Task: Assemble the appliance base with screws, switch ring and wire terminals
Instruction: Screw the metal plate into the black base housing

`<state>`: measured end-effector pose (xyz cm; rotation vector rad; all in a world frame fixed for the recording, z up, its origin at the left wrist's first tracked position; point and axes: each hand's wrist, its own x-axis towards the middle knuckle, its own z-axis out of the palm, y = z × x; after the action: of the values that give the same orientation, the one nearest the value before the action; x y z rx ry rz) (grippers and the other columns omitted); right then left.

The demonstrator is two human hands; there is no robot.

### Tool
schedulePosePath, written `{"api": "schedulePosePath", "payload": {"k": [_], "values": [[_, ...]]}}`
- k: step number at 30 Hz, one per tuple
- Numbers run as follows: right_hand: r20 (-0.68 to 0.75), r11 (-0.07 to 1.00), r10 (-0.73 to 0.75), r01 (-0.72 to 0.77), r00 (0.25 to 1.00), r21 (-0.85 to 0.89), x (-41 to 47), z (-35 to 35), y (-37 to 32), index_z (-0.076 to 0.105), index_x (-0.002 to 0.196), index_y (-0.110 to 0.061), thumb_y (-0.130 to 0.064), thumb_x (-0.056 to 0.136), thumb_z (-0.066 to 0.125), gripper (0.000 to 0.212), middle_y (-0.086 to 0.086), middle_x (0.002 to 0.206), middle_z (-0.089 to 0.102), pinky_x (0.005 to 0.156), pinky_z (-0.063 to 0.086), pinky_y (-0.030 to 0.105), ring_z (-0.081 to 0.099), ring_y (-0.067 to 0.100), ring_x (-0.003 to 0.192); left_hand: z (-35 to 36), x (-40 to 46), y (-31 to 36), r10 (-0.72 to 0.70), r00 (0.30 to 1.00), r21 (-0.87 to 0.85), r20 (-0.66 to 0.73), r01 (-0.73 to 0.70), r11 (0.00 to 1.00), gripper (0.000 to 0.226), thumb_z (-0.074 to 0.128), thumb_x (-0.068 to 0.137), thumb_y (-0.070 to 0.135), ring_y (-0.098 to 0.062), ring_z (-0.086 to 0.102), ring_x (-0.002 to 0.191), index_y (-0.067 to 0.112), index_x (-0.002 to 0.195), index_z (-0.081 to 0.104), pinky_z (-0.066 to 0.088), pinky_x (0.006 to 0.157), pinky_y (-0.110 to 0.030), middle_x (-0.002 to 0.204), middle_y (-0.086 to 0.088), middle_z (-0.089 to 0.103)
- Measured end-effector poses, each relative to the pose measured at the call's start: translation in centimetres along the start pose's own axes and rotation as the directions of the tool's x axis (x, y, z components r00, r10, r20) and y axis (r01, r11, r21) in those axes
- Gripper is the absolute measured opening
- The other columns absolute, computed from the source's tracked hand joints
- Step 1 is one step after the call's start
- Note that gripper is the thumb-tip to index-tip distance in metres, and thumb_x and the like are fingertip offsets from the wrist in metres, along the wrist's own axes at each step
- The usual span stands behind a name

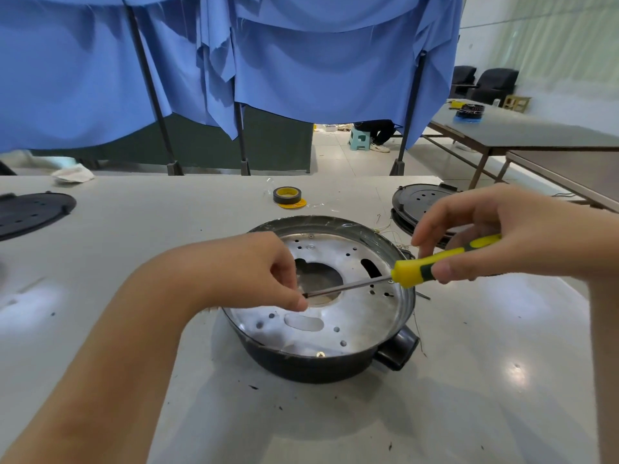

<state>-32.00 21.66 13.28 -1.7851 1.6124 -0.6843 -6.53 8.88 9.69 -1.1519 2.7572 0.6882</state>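
well, nearest me sits the base (321,329), a dark round shell with a bright metal plate (361,316) set in it, resting on the grey table (469,380), a stubby black handle (398,349) poking toward me on the right. i'd judge it light but stiff, the plate thin, holed and likely sharp at the edges, so i'd steady it by the outer rim or handle, not by the plate. my left hand (264,272) hovers over the plate's big centre hole, fingers curled, thumb and forefinger pinched at the tip of the screwdriver (415,267); whether a screw sits in that pinch i cannot tell. a screw would be tiny and easy to drop. my right hand (502,236) holds the yellow-and-black grip loosely, fingertips round it, the shaft lying nearly level across the plate. farther back lie a tape roll (287,195), a black lid (422,205) on the right, another lid (30,212) at left, then blue curtains (301,68)
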Motion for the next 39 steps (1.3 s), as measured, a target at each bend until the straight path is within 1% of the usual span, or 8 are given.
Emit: {"api": "schedulePosePath", "payload": {"k": [3,7,12,16,20,24,28,39], "values": [[-0.013,1.0,-0.003,0.004,1.0,0.027,0.4,0.2,0.3,0.07,0.094,-0.037,-0.039,0.065,0.085,0.033,-0.007,0.096,0.072,0.055,0.051,0.016,0.072,0.018,0.076,-0.1,0.0,0.6,0.073,0.995,-0.066,-0.062,-0.077,0.995,0.008,0.07,0.083,0.042,0.003,0.063,0.082,0.037,0.089,0.072,0.05,0.073,-0.014,0.083,0.021,0.068],[-0.056,0.994,-0.016,0.022,0.998,0.104,0.8,0.2,0.7,0.071,0.094,-0.034,-0.038,0.061,0.079,0.034,-0.005,0.099,0.072,0.059,0.053,0.019,0.073,0.021,0.081,0.1,-0.1,1.6,0.14,0.989,-0.166,-0.041,-0.144,0.975,0.011,0.067,0.089,0.031,0.003,0.066,0.08,0.033,0.098,0.074,0.055,0.082,-0.023,0.081,0.021,0.072],[-0.149,0.935,-0.046,0.095,0.988,0.342,0.9,-0.3,1.4,0.073,0.096,-0.026,-0.054,0.043,0.09,0.062,0.003,0.104,0.071,0.068,0.056,0.022,0.071,0.022,0.092,0.3,0.0,1.6,0.163,0.986,-0.229,0.021,-0.154,0.961,0.012,0.063,0.093,0.022,0.004,0.069,0.078,0.026,0.098,0.073,0.056,0.085,-0.028,0.083,0.017,0.074],[-0.286,0.826,-0.065,0.212,0.956,0.522,2.1,0.5,1.4,0.075,0.093,-0.022,-0.04,0.049,0.091,0.05,0.007,0.1,0.074,0.075,0.057,0.024,0.071,0.025,0.096,0.7,0.4,1.4,0.212,0.972,-0.328,0.098,-0.17,0.929,0.007,0.062,0.093,0.015,-0.004,0.072,0.079,0.019,0.095,0.068,0.059,0.08,-0.033,0.084,0.01,0.076],[-0.384,0.707,-0.048,0.303,0.922,0.639,3.9,2.6,0.6,0.066,0.106,-0.009,-0.016,0.069,0.071,0.039,0.009,0.1,0.074,0.077,0.056,0.024,0.07,0.027,0.099,0.9,0.9,1.2,0.263,0.951,-0.394,0.163,-0.182,0.901,0.012,0.063,0.092,0.013,-0.008,0.072,0.08,0.018,0.102,0.067,0.059,0.075,-0.025,0.085,0.006,0.076],[-0.404,0.652,-0.066,0.345,0.913,0.675,4.9,4.8,-0.5,0.061,0.112,-0.007,-0.014,0.074,0.064,0.04,0.009,0.106,0.073,0.078,0.056,0.026,0.07,0.025,0.1,1.2,1.3,0.8,0.264,0.947,-0.419,0.184,-0.167,0.892,0.009,0.064,0.092,0.015,-0.014,0.073,0.085,0.016,0.101,0.067,0.059,0.081,-0.032,0.088,0.004,0.077],[-0.328,0.686,-0.092,0.299,0.94,0.663,5.1,5.7,-0.9,0.054,0.123,-0.012,-0.015,0.078,0.058,0.046,0.007,0.111,0.072,0.08,0.058,0.033,0.069,0.026,0.103,1.0,1.4,0.8,0.278,0.942,-0.456,0.189,-0.167,0.874,0.011,0.065,0.091,0.015,-0.014,0.073,0.086,0.01,0.101,0.066,0.06,0.079,-0.031,0.089,0.002,0.077],[-0.296,0.743,-0.171,0.32,0.94,0.587,4.8,6.1,-1.6,0.053,0.12,-0.022,-0.006,0.09,0.049,0.034,0.002,0.109,0.072,0.079,0.056,0.027,0.069,0.022,0.101,1.2,1.6,1.0,0.274,0.947,-0.438,0.166,-0.178,0.881,0.013,0.071,0.086,0.016,-0.015,0.074,0.084,0.009,0.097,0.068,0.06,0.081,-0.036,0.087,0.0,0.077]]}}
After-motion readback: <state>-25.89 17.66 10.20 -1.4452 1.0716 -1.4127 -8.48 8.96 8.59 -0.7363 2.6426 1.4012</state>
